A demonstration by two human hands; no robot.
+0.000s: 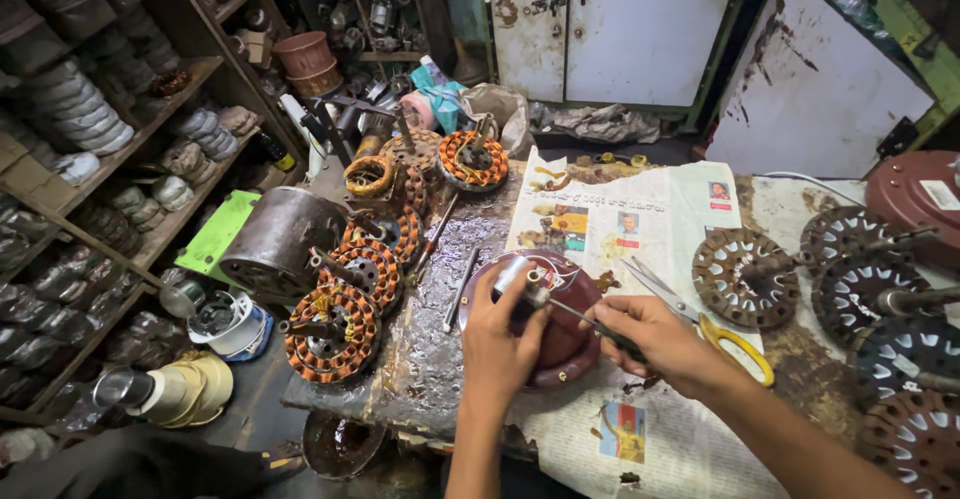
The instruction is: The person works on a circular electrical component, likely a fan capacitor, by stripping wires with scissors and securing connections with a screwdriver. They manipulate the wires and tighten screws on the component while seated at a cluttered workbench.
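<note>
Left hand (497, 344) clamped on the maroon motor cover (545, 324), fingers curled over its near-left rim, thumb up by the small metal cylinder (515, 277) at its top. Right hand (650, 337) closed around a dark-handled screwdriver (590, 321), tip aimed into the cover's middle. Cover sitting on newspaper (600, 219) near the workbench (440, 339) front edge, about centre. Just right of the hands, yellow-handled scissors (700, 319) lying on the paper. Along the left edge, copper-wound stators (330, 334) crowded together beside a grey motor drum (280, 239). Toward the right edge, brown slotted rotor discs (745, 277) spread out.
</note>
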